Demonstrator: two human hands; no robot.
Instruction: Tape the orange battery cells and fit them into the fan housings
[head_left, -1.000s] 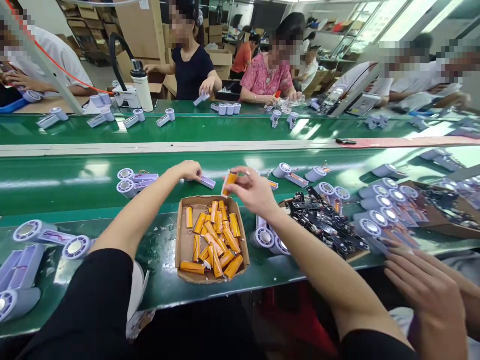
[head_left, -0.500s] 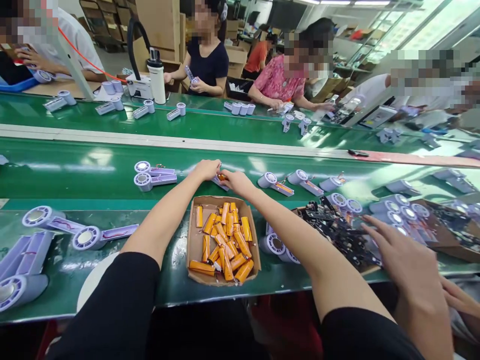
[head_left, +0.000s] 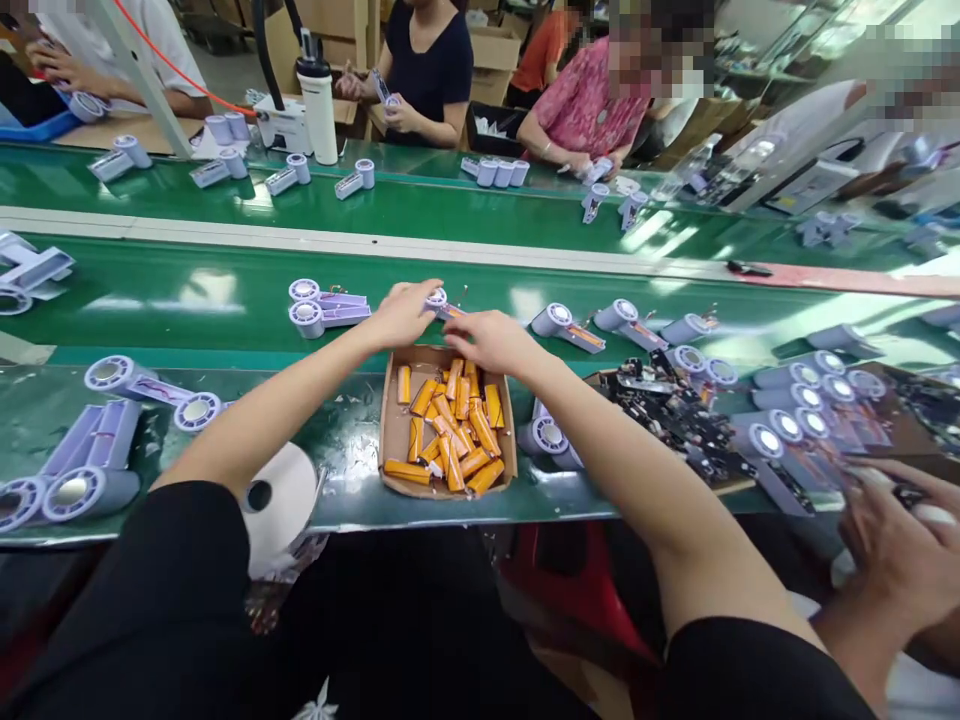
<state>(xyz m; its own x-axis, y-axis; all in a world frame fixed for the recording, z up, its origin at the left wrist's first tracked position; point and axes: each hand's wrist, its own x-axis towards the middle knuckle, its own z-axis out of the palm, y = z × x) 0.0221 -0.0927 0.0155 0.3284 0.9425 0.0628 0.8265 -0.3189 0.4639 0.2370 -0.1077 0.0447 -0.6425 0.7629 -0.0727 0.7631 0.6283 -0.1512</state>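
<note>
My left hand (head_left: 401, 312) rests on the green belt just beyond a cardboard tray (head_left: 391, 420) of orange batteries (head_left: 450, 425), its fingers closed on a lilac fan housing (head_left: 437, 301). Against the same housing, my right hand (head_left: 491, 340) has its fingers curled down over the handle part; what lies under them is hidden. Both forearms reach out over the tray.
More lilac fan housings (head_left: 319, 305) lie along the belt left and right. A heap of black circuit boards (head_left: 671, 420) sits right of the tray. A neighbour's hand (head_left: 904, 555) works at lower right. Several people sit across the far belt (head_left: 450, 215). A white tape roll (head_left: 281, 500) lies at the near edge.
My right hand carried an orange battery from above the tray down to the housing that my left hand holds. The view has tilted down and the belt's parts have shifted right.
</note>
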